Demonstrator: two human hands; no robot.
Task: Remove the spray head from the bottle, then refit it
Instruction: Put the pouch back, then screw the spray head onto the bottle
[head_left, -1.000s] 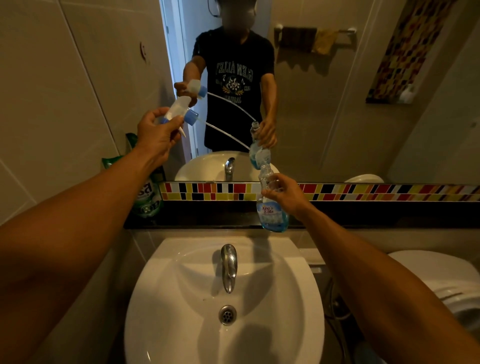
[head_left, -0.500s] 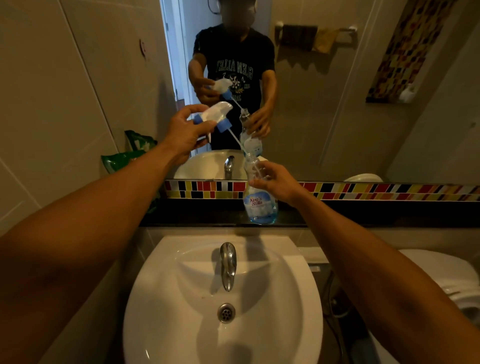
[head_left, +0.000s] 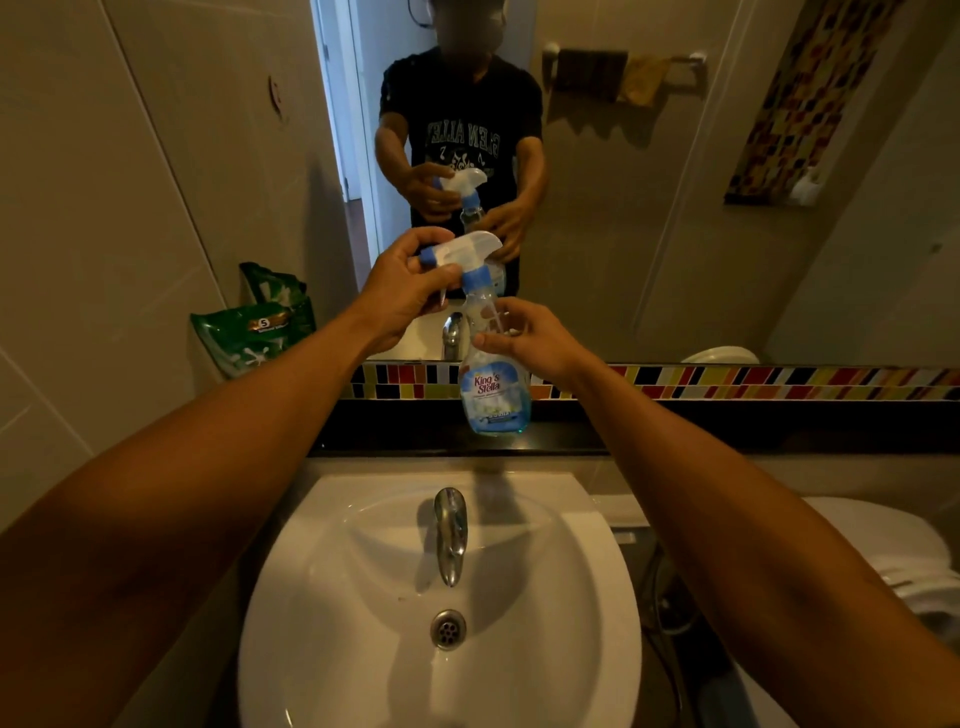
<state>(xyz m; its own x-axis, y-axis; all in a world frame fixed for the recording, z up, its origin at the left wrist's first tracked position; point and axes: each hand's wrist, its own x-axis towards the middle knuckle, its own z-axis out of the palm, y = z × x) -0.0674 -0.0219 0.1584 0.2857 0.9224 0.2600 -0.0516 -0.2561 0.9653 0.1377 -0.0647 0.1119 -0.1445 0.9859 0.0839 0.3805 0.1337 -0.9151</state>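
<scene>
A clear spray bottle (head_left: 494, 395) with blue liquid and a "King's Stella" label stands upright over the dark ledge (head_left: 675, 431) behind the sink. My right hand (head_left: 530, 338) grips its upper body and neck. The white spray head (head_left: 467, 252) with its blue collar sits on top of the bottle neck, its tube down inside the bottle. My left hand (head_left: 405, 291) holds the spray head from the left, fingers around the nozzle and trigger. The mirror shows the same grip.
A white sink (head_left: 363, 597) with a chrome tap (head_left: 451, 535) lies below the ledge. A green refill pouch (head_left: 254, 327) leans in the left corner. A toilet (head_left: 893, 561) is at the lower right. A band of coloured tiles (head_left: 753, 382) runs under the mirror.
My left hand brought the spray head from up left down onto the bottle neck, feeding the tube inside. My right hand turned the bottle upright and shifted it slightly left.
</scene>
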